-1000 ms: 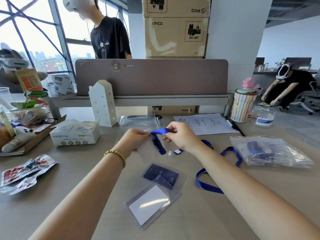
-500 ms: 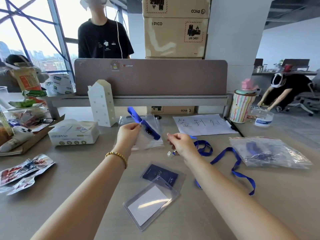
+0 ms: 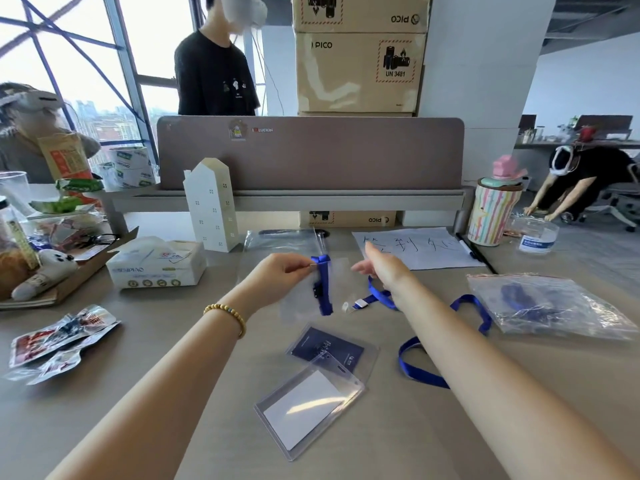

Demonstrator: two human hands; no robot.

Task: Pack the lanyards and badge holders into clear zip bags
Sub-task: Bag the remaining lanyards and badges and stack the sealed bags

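Centrally, left hand (image 3: pixel 277 276) grip pinching blue lanyard (image 3: pixel 323 285) at zip bag (image 3: pixel 304 303) edge, right hand (image 3: pixel 384 268) fingers relaxed

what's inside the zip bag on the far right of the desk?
The zip bag holds bunched blue lanyard strap. The crumpled plastic blurs the rest; any badge holders inside can't be made out.

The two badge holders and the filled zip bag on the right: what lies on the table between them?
In the head view, a loose blue lanyard loops on the table between the badge holders and the filled zip bag; the right forearm crosses above it.
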